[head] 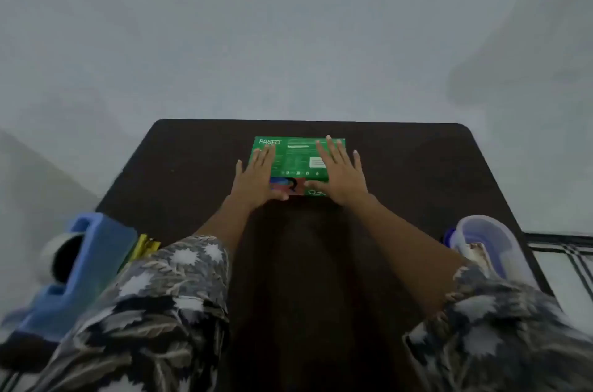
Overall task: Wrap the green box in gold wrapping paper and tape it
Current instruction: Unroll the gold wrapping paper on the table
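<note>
— While both arms are lying out over the dark table [417, 173], what are the hands doing?
— The left hand [256, 178] and right hand [341, 173] are resting flat, fingers straight and spread, on the green box [296, 156] near the far edge.
— How is it handling?
— It's looking like light, stiff card, so I'd be gripping its short ends. Its long axis is running left to right, with the print facing up.

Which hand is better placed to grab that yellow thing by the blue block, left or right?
The left hand, probably. Both hands lie flat on the green box, but the yellow thing sits at the table's left side by the left sleeve; the right hand would have to cross.
</note>
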A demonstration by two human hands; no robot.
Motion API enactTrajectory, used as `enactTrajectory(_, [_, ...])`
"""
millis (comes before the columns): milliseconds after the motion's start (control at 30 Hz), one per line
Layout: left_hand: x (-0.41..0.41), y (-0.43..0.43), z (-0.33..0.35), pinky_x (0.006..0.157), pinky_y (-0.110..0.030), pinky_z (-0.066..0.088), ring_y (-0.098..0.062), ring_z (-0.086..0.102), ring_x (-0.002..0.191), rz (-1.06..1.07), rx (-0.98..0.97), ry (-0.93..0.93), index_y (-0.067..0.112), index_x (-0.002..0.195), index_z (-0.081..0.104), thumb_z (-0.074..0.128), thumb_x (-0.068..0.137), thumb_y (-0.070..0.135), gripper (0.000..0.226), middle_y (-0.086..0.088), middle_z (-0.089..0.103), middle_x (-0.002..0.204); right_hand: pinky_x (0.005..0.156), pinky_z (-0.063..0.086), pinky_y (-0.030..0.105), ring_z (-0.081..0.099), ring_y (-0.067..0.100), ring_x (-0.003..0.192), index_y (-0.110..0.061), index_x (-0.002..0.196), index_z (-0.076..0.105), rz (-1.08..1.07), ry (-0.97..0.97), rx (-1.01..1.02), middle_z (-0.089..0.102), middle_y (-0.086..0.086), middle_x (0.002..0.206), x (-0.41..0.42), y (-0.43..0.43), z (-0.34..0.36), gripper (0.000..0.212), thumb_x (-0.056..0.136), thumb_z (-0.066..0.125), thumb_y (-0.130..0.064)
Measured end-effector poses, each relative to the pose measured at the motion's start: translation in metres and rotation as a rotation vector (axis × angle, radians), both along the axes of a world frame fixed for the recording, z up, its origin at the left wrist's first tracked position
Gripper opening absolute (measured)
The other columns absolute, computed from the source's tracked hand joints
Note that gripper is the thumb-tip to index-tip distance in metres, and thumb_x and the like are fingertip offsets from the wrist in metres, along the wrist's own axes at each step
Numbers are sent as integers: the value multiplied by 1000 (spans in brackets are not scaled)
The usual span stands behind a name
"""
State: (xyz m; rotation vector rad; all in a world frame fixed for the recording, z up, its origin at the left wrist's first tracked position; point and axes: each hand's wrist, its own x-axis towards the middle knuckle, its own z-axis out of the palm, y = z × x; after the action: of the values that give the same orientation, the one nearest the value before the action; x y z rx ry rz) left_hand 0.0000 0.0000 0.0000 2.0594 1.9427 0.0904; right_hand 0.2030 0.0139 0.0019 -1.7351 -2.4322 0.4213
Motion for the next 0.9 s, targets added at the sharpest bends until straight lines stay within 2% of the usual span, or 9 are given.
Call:
enactTrajectory(100, [-17, 15, -25, 114, -54, 9, -17, -10, 146, -104, 20, -30, 23, 151, -5, 70, 72, 57, 114, 4, -9, 159, 115, -8, 48, -9, 18, 146, -27, 151, -2, -55, -106, -60, -10, 0, 159, -19, 8, -23, 88, 86, 42, -66])
enactTrajectory(233, [-16, -2, -36, 114, -37, 20, -13, 5, 146, -91, 170, -171, 24, 150, 20, 65, 80, 48, 86, 5, 13, 158, 116, -2, 46, -2, 16, 147, -28, 152, 3, -106, -104, 24, -1, -2, 160, -20, -21, -36, 71, 94, 34, -56])
enactTrajectory(333, [-11, -33, -37, 113, -34, 23, -12, 12, 145, -80, 198, -160, 25, 147, 29, 65, 80, 46, 79, 6, 22, 156, 116, 0, 45, 2, 14, 147, -28, 151, 11, -83, -84, 22, 4, -3, 160, -8, -47, -36, 69, 93, 37, -55])
enactTrajectory(500, [-8, -56, -37, 111, -42, 31, -12, 17, 144, -53, 254, -90, 29, 146, 32, 64, 81, 51, 76, 8, 26, 154, 116, -1, 44, 3, 14, 147, -29, 151, 12, -36, -73, 87, 5, -4, 160, -2, -65, -40, 68, 93, 33, -57])
enactTrajectory(633, [-13, -56, -45, 108, -39, 34, -10, 19, 143, -96, 366, -12, 32, 146, 30, 58, 82, 57, 75, 10, 26, 154, 117, 2, 46, 7, 15, 146, -29, 151, 13, -33, -119, 180, 8, -5, 159, -3, -64, -47, 68, 93, 31, -58])
enactTrajectory(700, [-17, -52, -51, 106, -38, 36, -9, 19, 143, -136, 426, 65, 33, 148, 25, 52, 84, 61, 75, 11, 24, 155, 117, 2, 48, 6, 15, 147, -29, 151, 13, -30, -150, 222, 8, -4, 159, -1, -62, -49, 70, 90, 22, -63])
enactTrajectory(800, [-23, -52, -59, 109, -43, 30, -14, 14, 145, -204, 470, 115, 27, 150, 17, 44, 88, 62, 76, 5, 18, 157, 114, -8, 53, -7, 19, 147, -28, 151, 7, -90, -201, 369, -6, -2, 160, -8, -70, -54, 92, 73, -8, -74])
enactTrajectory(833, [-24, -59, -58, 112, -45, 24, -16, 13, 145, -217, 492, 119, 24, 151, 15, 43, 88, 62, 78, 2, 14, 158, 112, -10, 53, -13, 20, 146, -28, 151, 2, -136, -158, 391, -12, -1, 159, -15, -80, -55, 87, 77, -2, -73])
enactTrajectory(900, [-25, -83, -45, 115, -45, 17, -18, 13, 145, -189, 582, -27, 19, 151, 17, 45, 89, 58, 78, -3, 12, 159, 112, -10, 53, -16, 23, 145, -26, 151, 0, -206, 51, 423, -14, 0, 159, -36, -109, -50, 74, 92, 26, -61])
